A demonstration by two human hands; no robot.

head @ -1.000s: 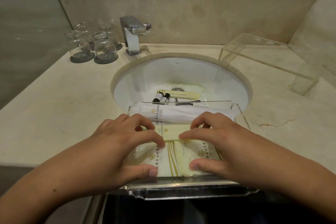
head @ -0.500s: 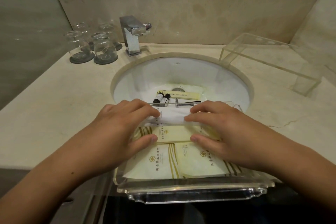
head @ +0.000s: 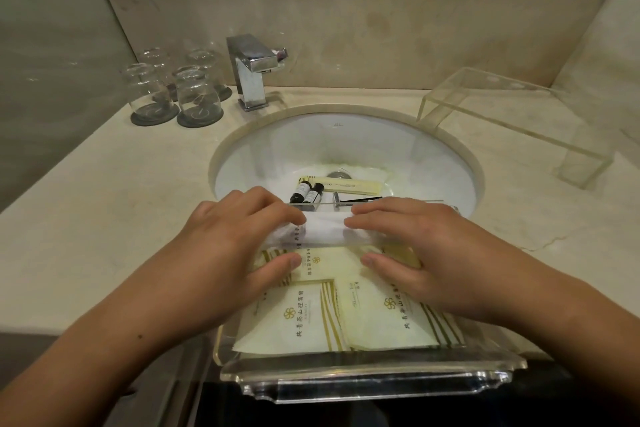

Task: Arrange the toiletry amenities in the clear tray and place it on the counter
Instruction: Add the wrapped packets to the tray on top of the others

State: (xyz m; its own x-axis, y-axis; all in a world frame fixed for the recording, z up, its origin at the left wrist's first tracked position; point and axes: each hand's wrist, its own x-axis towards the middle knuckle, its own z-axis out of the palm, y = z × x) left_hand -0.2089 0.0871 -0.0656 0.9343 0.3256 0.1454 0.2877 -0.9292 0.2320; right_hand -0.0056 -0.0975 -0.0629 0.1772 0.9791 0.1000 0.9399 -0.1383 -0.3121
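Note:
A clear tray (head: pixel 374 374) rests across the near rim of the sink, holding several cream amenity packets (head: pixel 294 319) with gold stripes. A white packet (head: pixel 325 230) lies crosswise at the tray's far end. My left hand (head: pixel 235 246) pinches its left end between fingers and thumb, and my right hand (head: pixel 412 246) pinches its right end. Down in the sink basin (head: pixel 277 149) lie two small dark bottles (head: pixel 306 192), a long cream packet (head: pixel 346 185) and a razor (head: pixel 353 199).
Several upturned glasses (head: pixel 173 94) on dark coasters stand at the back left beside the chrome faucet (head: pixel 251 71). A clear acrylic riser (head: pixel 512 118) stands on the counter at the back right. A mirror frame runs along the top.
Both hands moved from the cream packets in the tray's middle to the white packet at its far end and took hold of it. The tray now appears nearer in view.

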